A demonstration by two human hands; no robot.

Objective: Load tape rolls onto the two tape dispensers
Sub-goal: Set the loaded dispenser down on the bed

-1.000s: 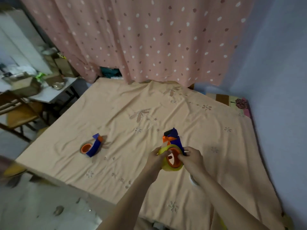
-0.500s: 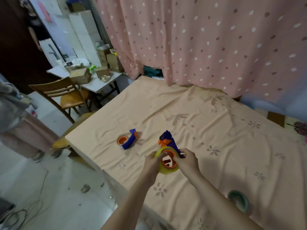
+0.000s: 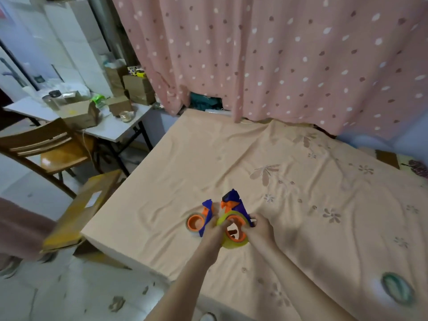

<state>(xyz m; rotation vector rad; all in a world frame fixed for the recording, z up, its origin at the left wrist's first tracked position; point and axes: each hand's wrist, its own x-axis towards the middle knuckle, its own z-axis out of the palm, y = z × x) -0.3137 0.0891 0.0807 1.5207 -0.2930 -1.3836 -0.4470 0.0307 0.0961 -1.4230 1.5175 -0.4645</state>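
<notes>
Both hands grip one dispenser above the bed: left hand curled on its yellow roll, right hand clasping its body. Second dispenser lies at nine o'clock, green roll at four.

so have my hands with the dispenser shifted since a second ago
Yes. The left hand, right hand and held dispenser moved left, towards the spare dispenser lying on the sheet and away from the green tape roll.
</notes>
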